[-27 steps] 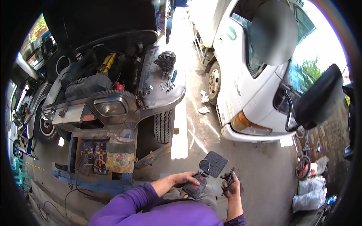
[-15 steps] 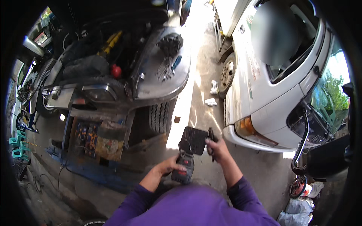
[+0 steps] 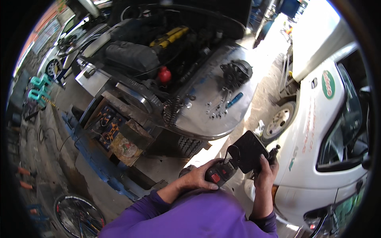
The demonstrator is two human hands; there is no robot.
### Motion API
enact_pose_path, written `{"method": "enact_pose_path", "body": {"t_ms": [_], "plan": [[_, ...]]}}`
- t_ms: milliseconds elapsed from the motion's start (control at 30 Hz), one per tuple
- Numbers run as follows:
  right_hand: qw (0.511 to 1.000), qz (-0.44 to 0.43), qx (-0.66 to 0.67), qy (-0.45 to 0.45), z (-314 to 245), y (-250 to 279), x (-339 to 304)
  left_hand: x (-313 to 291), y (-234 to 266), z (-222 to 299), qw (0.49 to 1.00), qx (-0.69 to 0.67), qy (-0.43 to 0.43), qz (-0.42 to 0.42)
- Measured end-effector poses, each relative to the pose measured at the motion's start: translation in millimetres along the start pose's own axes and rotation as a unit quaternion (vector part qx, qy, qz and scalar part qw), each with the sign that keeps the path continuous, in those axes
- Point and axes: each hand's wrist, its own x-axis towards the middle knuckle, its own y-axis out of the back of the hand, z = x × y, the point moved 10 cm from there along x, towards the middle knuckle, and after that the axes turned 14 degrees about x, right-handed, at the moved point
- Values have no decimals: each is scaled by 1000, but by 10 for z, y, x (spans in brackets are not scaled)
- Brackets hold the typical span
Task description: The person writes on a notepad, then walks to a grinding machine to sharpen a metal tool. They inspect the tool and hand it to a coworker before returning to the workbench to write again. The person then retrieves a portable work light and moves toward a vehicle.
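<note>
Angle grinder, black with a red switch, out in front of the chest, between the old car and the white van. Left hand wrapped tight round the grinder's body. Right hand closed round the side handle by the black guard. Held in both hands just as half a second ago, but now nearer and bigger in view. Old car with its open engine bay now filling the top. White van still on the right.

Left hand and right hand raised, fingers curled closed.
</note>
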Motion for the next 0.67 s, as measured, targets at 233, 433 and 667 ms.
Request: {"method": "enact_pose_path", "body": {"t_ms": [233, 433, 667], "plan": [[984, -176, -13, 35, -476, -1217, 720, 73, 788, 719, 921, 251, -68, 290], [953, -290, 88, 18, -574, -2332, 1411, 20, 1241, 1601, 668, 449, -103, 584], [895, -440, 20, -71, -450, -2912, 2307, 20, 2287, 2221, 659, 424, 22, 621]]}}
